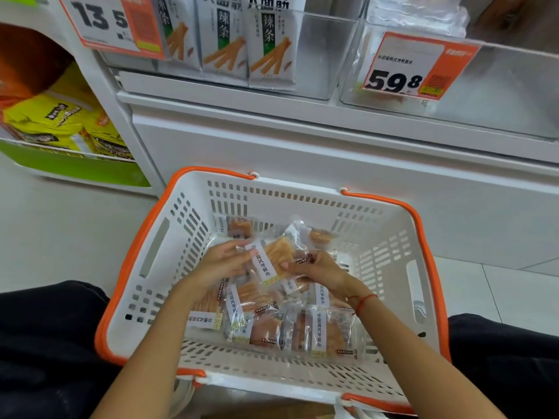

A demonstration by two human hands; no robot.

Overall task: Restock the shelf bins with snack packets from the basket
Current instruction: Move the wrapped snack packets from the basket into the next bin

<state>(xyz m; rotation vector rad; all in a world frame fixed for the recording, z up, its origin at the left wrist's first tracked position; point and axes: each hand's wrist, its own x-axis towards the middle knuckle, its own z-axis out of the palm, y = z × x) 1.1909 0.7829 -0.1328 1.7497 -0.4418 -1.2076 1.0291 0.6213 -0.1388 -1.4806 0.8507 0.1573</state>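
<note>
Crouching over the basket [193, 297], the person pinches one packet [273, 261] between left hand [222, 263] and right hand [314, 269], fingers curled on its edges, lifted just above the basket's pile, seemingly readying it for the clear bin [484, 95] above

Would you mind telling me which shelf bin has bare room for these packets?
The clear bin behind the 59.8 price tag looks bare low down, though glare hides much. The neighbouring bin has a gap right of the spicy-strip packs. The basket middle is crowded with snack packets and both hands.
</note>
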